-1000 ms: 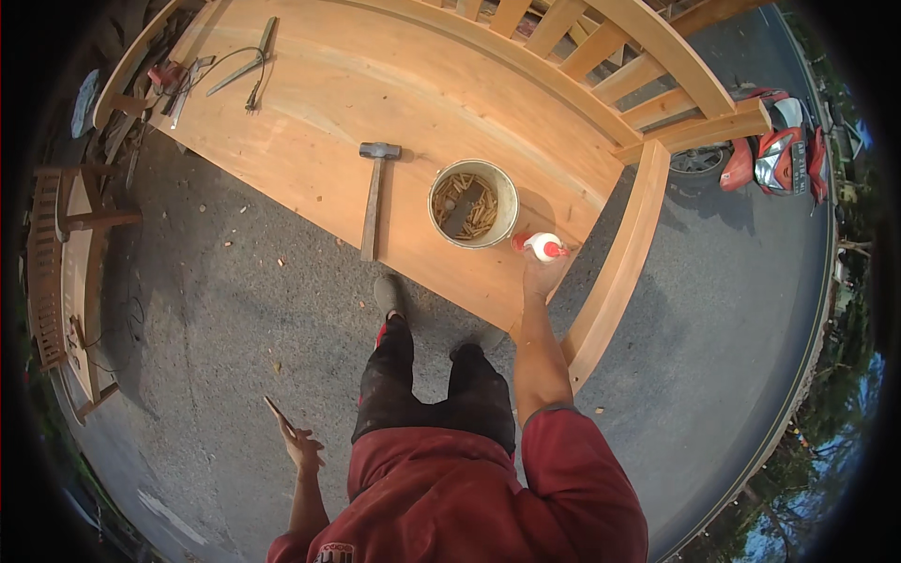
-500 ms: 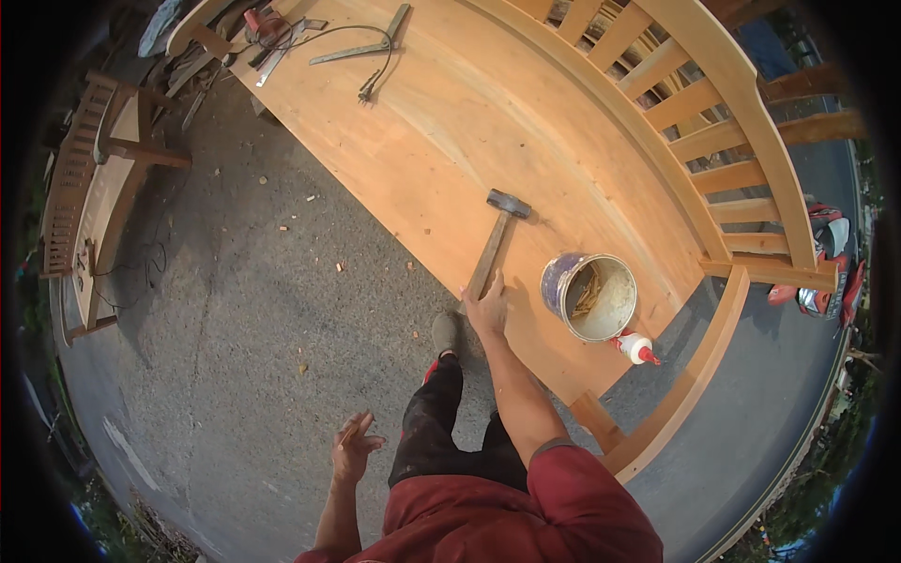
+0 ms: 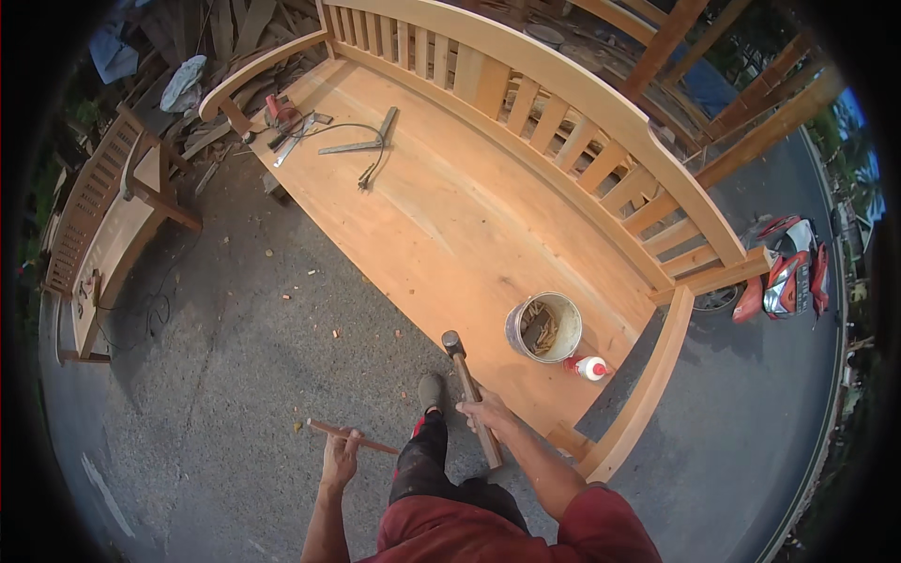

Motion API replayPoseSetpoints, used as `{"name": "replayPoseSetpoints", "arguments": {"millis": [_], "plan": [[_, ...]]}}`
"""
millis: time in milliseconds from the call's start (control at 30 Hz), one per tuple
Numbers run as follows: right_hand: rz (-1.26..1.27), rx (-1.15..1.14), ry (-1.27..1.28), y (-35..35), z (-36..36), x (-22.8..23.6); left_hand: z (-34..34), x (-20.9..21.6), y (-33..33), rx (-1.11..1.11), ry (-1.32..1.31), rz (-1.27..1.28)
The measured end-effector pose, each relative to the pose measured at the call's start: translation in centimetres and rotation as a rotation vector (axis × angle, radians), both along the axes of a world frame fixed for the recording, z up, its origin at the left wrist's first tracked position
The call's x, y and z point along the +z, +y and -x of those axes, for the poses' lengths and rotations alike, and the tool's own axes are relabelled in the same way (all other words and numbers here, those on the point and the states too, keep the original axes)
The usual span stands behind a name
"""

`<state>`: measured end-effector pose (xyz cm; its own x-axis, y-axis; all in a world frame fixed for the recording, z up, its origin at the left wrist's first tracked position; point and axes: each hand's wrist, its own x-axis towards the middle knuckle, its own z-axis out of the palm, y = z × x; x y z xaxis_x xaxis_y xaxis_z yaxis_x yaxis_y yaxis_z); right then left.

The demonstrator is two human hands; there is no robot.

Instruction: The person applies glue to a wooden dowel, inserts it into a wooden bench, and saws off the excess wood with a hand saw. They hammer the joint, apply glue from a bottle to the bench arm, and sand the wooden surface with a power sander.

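My right hand (image 3: 484,413) is closed around the wooden handle of a hammer (image 3: 458,361). The hammer's dark metal head points away from me, by the front edge of the bench seat (image 3: 404,253). To the left, over the grey ground, my left hand (image 3: 340,455) grips a thin wooden stick (image 3: 371,443), which sticks out on both sides of the fingers. Beyond my right hand, a bucket (image 3: 544,327) with wooden pieces inside stands on the seat. Beside it is a white glue bottle with a red cap (image 3: 589,367).
The bench has a slatted backrest (image 3: 563,141) and a curved armrest (image 3: 648,394) at right. A metal square (image 3: 366,145) and a corded red power tool (image 3: 282,113) lie at its far left. Another bench (image 3: 103,225) stands left; a red motorcycle (image 3: 784,267) is at right.
My right hand has lifted the hammer off the seat and drawn it toward me. A stick now shows in my left hand, whose fingers have closed. The view takes in more of the bench.
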<state>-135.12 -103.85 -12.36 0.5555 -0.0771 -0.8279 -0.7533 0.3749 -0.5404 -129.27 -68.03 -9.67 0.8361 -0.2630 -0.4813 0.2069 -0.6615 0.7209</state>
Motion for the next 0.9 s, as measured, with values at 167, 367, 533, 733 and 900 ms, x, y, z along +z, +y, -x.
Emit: {"name": "replayPoseSetpoints", "arguments": {"millis": [167, 367, 533, 733, 900], "plan": [[0.437, 0.188, -0.382, -1.9, 25.1, 9.9, -0.4, 7.2, -12.8, 0.224, 0.150, 0.810], [0.899, -0.091, 0.104, 0.2, 44.1, 19.0, 13.4, 16.3, -32.4, -0.091, 0.559, 1.198], [0.796, -0.301, 0.403, 5.3, 61.5, 11.4, 25.8, 15.9, -43.8, -0.363, 0.625, 1.209], [0.613, -0.524, 0.642, 15.3, 73.0, 6.7, 31.0, 8.9, -47.9, -0.412, 0.539, 0.941], [0.551, -0.836, 0.550, 19.3, 76.8, 3.4, 29.7, 6.4, -48.5, -0.382, 0.470, 0.887]]}}
